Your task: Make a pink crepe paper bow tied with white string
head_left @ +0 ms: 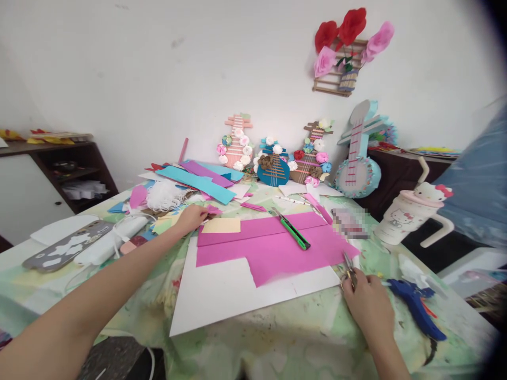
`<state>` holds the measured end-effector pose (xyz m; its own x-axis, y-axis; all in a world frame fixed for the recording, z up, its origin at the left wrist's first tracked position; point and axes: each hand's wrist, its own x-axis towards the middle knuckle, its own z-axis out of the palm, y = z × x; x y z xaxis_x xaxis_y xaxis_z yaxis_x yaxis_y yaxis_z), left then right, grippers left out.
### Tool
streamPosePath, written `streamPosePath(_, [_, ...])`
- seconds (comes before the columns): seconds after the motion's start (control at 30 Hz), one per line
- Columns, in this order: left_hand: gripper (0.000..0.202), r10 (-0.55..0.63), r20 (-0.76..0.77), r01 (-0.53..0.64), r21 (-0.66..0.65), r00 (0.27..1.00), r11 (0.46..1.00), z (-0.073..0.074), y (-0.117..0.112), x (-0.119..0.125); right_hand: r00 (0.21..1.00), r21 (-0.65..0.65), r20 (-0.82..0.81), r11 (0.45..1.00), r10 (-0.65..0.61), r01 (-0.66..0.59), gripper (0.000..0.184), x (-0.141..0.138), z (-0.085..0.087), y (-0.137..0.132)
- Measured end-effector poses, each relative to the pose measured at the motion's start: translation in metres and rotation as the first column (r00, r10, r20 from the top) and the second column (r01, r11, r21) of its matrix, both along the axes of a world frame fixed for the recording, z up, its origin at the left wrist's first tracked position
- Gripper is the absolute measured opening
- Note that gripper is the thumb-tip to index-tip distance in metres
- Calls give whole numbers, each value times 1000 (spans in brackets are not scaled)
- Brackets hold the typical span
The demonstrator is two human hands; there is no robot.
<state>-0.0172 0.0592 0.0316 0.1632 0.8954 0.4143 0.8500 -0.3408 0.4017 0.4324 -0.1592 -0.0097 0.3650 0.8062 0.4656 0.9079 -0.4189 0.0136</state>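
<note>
My left hand (193, 219) reaches out to the left of the work area, fingers closed on a small magenta paper scrap (214, 210). At the right, my right hand (368, 301) grips a pair of small scissors (348, 266), whose tips lie over the edge of the magenta paper (285, 258). That sheet has a notch cut from its lower left and rests on a white board (214, 301). A green utility knife (293, 232) lies across the sheet. Near my left hand, a cream paper rectangle (222, 226) sits on its upper left part.
A blue glue gun (418, 309) lies right of my right hand, with a white tumbler (407, 216) behind it. Coloured paper strips (198, 182), white string (164, 195) and a phone (69, 245) occupy the left. Decorated paper instruments (273, 171) stand along the wall.
</note>
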Motion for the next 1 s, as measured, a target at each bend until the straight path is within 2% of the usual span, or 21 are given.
streamPosePath(0.17, [31, 184, -151, -178, 50, 971, 983, 32, -4, -28, 998, 186, 12, 980, 65, -66, 36, 9, -8, -2])
streamPosePath(0.23, [31, 190, -212, -178, 73, 959, 981, 40, -10, -39, 990, 248, 55, 958, 133, -143, 35, 8, -7, -2])
streamPosePath(0.3, [37, 158, -265, -132, 115, 951, 985, 40, -21, -38, 964, 272, 90, 925, 251, -266, 34, 3, 0, 4])
streamPosePath(0.33, [38, 85, -334, -31, 163, 939, 986, 37, -28, -31, 941, 276, 88, 900, 327, -338, 34, -3, 5, 9])
streamPosePath(0.43, [36, -115, -404, 176, 116, 907, 978, 19, -63, 13, 869, 258, -10, 841, 495, -476, 37, -24, 26, 40])
streamPosePath(0.5, [48, -298, -394, 355, 77, 869, 932, 6, -96, 55, 846, 178, -91, 845, 525, -505, 36, -39, 38, 69])
streamPosePath(0.6, [71, -494, -440, 527, -53, 750, 848, -8, -143, 111, 845, 26, -255, 877, 470, -480, 40, -55, 46, 111])
streamPosePath(0.67, [81, -515, -478, 541, -95, 711, 836, -13, -162, 134, 843, 0, -290, 881, 452, -473, 42, -59, 41, 130])
streamPosePath(0.73, [67, -494, -522, 539, -76, 695, 839, -18, -167, 143, 834, -17, -323, 878, 448, -478, 41, -59, 32, 140])
streamPosePath(0.83, [41, -409, -584, 547, 73, 701, 834, -23, -161, 142, 817, -20, -370, 876, 442, -483, 30, -55, 18, 143])
streamPosePath(0.9, [36, -366, -585, 552, 172, 724, 816, -25, -159, 139, 804, -10, -397, 874, 443, -486, 25, -52, 13, 142])
streamPosePath(1.0, [37, -354, -558, 557, 246, 751, 794, -25, -162, 140, 777, 10, -439, 867, 452, -498, 19, -50, 11, 141])
